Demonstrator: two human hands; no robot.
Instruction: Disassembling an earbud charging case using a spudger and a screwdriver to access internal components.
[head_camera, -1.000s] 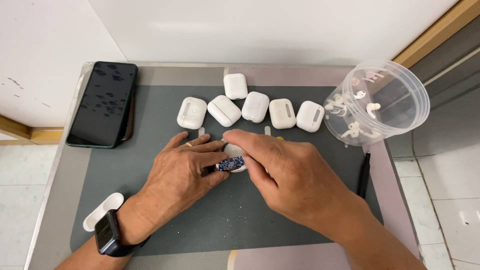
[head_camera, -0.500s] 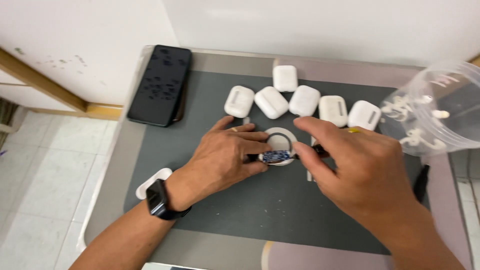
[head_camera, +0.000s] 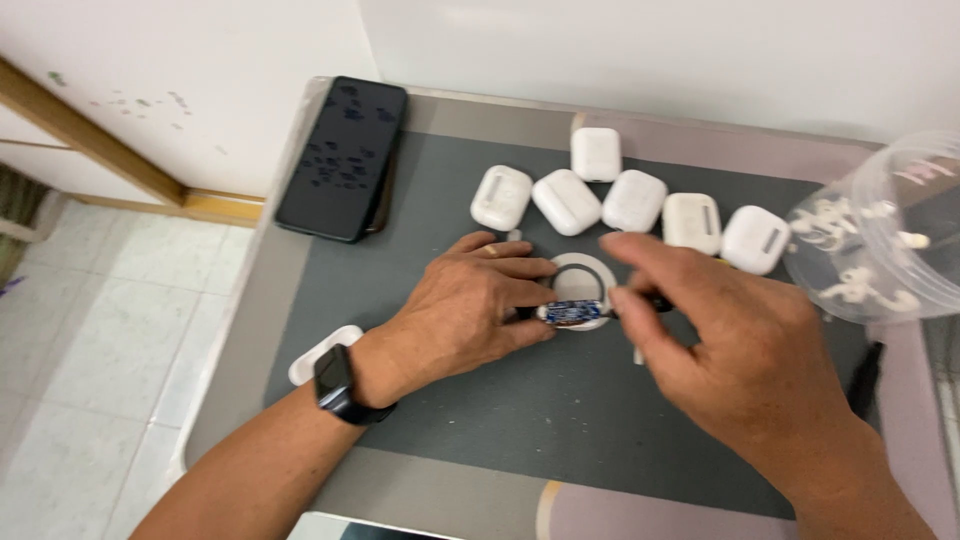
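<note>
We see the left hand (head_camera: 465, 315) resting on the dark grey mat (head_camera: 500, 420) of the table (head_camera: 240, 360), its fingertips closed on one end of a small blue circuit board (head_camera: 568, 313). That board lies between the two hands, on top of a round white disc (head_camera: 583, 285). The right hand (head_camera: 740, 350) comes in from the other side, fingers curled and pinched around a thin dark tool (head_camera: 655, 302) near the board; it is blurred, so we cannot tell whether the tool touches the board. Just beyond the hands sits a row of white earbud cases (head_camera: 630, 200). Beyond the left hand lies a black phone (head_camera: 342, 158), and a dark watch (head_camera: 337, 385) sits on the left wrist. Outward of the right hand stands a clear plastic tub (head_camera: 880, 235) holding white earbuds.
</note>
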